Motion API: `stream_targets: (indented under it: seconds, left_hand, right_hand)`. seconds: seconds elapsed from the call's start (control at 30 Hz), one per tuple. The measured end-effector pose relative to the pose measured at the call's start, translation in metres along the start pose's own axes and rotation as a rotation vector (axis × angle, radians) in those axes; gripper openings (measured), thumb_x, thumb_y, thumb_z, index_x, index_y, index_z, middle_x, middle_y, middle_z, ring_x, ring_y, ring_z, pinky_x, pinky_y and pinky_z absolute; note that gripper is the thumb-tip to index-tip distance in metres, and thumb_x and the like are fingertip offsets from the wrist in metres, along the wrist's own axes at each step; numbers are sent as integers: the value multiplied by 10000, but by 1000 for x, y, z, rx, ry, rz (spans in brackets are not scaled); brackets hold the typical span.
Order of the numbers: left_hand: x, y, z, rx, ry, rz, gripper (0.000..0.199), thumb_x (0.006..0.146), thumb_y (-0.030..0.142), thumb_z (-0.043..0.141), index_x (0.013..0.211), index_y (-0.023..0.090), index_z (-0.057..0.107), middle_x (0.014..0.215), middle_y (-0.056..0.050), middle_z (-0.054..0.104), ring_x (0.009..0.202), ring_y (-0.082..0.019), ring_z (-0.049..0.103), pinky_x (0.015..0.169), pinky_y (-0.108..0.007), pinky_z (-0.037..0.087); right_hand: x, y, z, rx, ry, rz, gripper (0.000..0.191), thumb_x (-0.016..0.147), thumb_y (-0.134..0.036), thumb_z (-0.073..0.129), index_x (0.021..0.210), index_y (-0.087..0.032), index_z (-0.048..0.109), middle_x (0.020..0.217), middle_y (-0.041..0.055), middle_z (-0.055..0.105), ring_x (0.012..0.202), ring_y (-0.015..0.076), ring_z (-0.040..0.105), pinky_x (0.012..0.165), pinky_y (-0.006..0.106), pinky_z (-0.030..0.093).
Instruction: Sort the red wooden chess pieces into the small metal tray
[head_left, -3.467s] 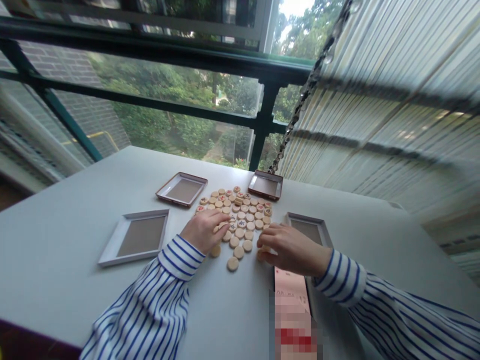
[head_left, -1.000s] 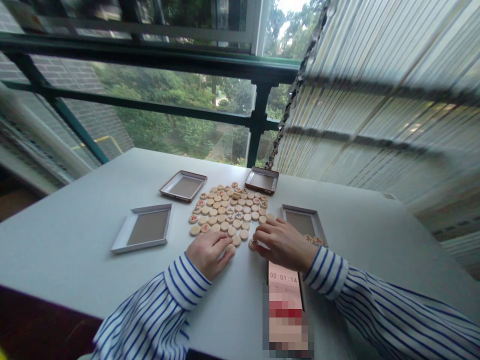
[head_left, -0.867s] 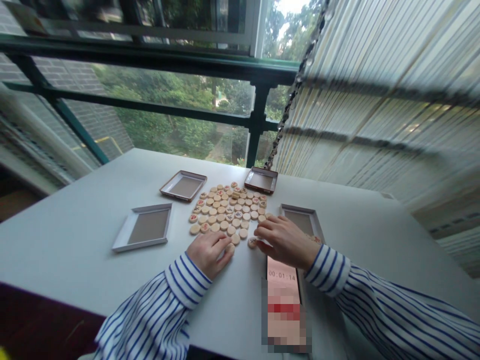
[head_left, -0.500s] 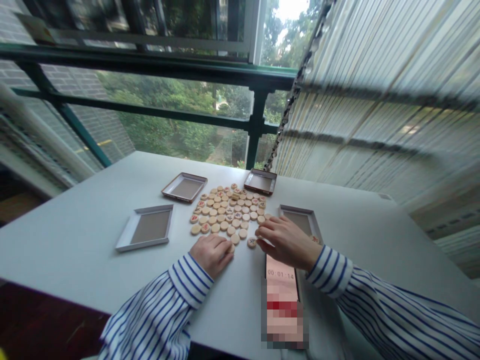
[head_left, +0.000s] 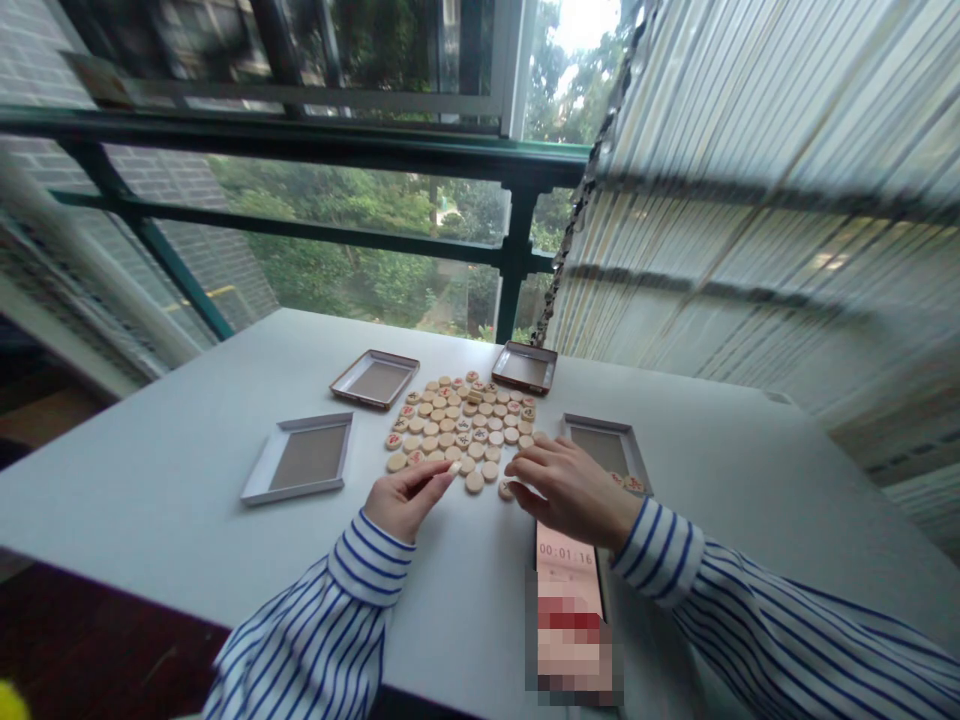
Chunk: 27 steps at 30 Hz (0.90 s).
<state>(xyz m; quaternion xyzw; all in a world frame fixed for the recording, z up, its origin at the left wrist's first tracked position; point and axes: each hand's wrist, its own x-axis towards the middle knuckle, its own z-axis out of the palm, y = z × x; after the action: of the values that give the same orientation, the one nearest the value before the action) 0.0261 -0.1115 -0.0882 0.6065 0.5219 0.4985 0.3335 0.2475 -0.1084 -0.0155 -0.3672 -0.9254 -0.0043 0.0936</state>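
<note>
My left hand [head_left: 405, 500] is raised slightly at the near edge of a spread of round wooden xiangqi pieces [head_left: 446, 425]. Its thumb and forefinger pinch one pale xiangqi piece [head_left: 454, 468], which is partly hidden by the fingertips. My right hand [head_left: 574, 485] hovers palm down at the right side of the spread, fingers bent and apart. Below its thumb and fingertips lies a piece with a dark character [head_left: 505, 490], partly covered. Many pieces lie blank side up; others show red or dark characters.
Four shallow trays surround the pieces: near left [head_left: 259, 495], far left [head_left: 336, 392], far right [head_left: 551, 383] and near right [head_left: 637, 460]. Red-marked pieces [head_left: 634, 485] show in the near right one. A phone with a running timer [head_left: 566, 555] lies under my right wrist.
My left hand has turned and lifted from the table, with a piece now between thumb and forefinger. My right hand has barely moved. The whole view has shifted a little.
</note>
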Motion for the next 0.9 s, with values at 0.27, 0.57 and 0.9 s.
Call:
stream_targets:
  seconds: [0.27, 0.57, 0.9]
  left_hand:
    - [2, 3, -3, -162, -68, -196, 418, 694, 484, 589, 881, 124, 692, 491, -6, 561, 417, -78, 452, 393, -203, 393]
    - [1, 6, -4, -181, -114, -217, 385, 725, 478, 559, 821, 129, 692, 436, 17, 516, 387, -67, 411, 384, -192, 363]
    - [8, -12, -17, 411, 289, 301, 192, 752, 324, 562, 805, 176, 673, 857, -66, 658, 795, -180, 596, 682, -300, 495]
  right_hand:
    - [22, -19, 3, 75, 86, -53, 223, 854, -295, 458, 1028, -170, 520, 904, 83, 608, 865, 182, 504, 737, 303, 328]
    - [41, -31, 15, 161, 129, -43, 155, 859, -272, 450, 953, -169, 519, 870, 66, 611, 861, 169, 522, 746, 283, 351]
    - [42, -33, 20, 12, 14, 10, 176, 819, -296, 448, 849, -165, 561, 860, 76, 582, 836, 184, 500, 738, 328, 307]
